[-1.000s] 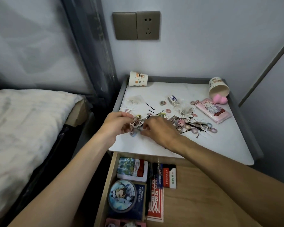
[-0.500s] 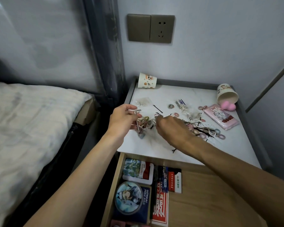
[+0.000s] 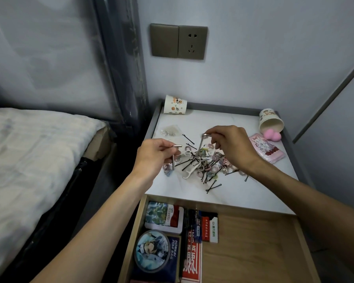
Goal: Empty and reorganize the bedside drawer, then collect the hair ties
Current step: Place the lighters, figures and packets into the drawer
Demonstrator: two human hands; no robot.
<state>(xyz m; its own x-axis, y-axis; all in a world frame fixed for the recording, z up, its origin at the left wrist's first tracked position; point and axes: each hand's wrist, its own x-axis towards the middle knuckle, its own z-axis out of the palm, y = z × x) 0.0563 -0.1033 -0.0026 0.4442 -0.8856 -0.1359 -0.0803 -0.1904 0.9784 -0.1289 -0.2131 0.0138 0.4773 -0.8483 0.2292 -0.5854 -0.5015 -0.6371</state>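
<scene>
Left hand (image 3: 151, 156) pinching hex key (image 3: 173, 160), right hand (image 3: 231, 148) pinching second key (image 3: 200, 145), box (image 3: 175, 260) reading HONKAI STAR RAIL

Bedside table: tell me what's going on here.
A person is sorting a pile of hair ties and hairpins on the white tabletop. Above it, the left hand pinches the left key and the right hand the right key, both small L-shaped metal tools. The drawer below is open, holding boxes and a round tin.
</scene>
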